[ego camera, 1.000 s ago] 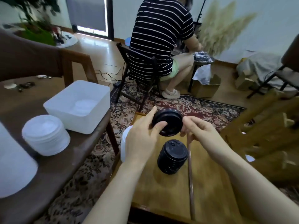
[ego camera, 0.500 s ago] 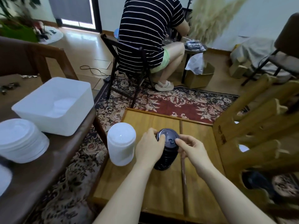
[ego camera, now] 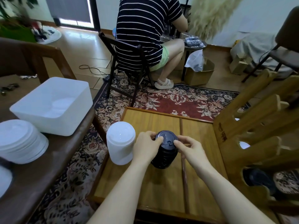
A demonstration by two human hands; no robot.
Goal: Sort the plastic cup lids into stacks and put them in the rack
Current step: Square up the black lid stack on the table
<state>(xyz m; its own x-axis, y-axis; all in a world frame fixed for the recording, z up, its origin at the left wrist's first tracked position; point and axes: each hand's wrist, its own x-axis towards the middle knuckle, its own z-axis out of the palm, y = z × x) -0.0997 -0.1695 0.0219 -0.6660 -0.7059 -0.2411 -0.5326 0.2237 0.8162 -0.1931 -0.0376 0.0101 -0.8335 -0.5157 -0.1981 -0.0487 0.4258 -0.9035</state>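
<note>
Both hands grip the top lid of a stack of black lids (ego camera: 164, 152) standing upright on a low wooden surface (ego camera: 161, 191): the left hand (ego camera: 146, 148) curls around the stack's left side with its thumb on the top lid's rim, while the right hand (ego camera: 189, 147) pinches the rim from the right. Just beside the left hand, a stack of white lids (ego camera: 120, 143) stands on the same surface. A wooden rack (ego camera: 258, 135) rises at the right edge, with a black lid and a white one visible through its openings. On a darker surface (ego camera: 40, 167) to the left sit a white tub (ego camera: 53, 105) and another pile of white lids (ego camera: 21, 141). Beyond the patterned rug (ego camera: 186, 99), a person in a striped shirt (ego camera: 145, 29) sits on a chair, back turned.
</note>
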